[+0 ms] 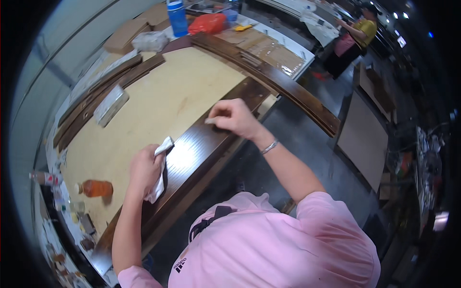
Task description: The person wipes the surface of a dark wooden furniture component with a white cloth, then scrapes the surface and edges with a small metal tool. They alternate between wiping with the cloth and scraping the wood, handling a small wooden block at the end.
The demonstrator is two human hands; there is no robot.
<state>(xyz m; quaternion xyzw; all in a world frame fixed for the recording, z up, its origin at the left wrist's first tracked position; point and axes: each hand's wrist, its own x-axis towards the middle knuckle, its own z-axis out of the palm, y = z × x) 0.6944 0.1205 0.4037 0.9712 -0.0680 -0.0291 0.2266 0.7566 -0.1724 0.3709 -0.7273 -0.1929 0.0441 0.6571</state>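
A long, glossy dark brown wooden board lies slantwise along the near edge of the worktable, light glaring off its middle. My left hand is closed around a crumpled white cloth, which hangs over the board's surface. Above the board's farther part is my right hand, its fingers pinched together on a small pale piece that is too small to name. A bracelet circles the right wrist.
Left of the board stands a bottle of amber liquid. A wrapped pale block rests against dark wooden strips. A stack of dark planks juts past the table's far right. Behind are a blue bottle, a red bag and another person.
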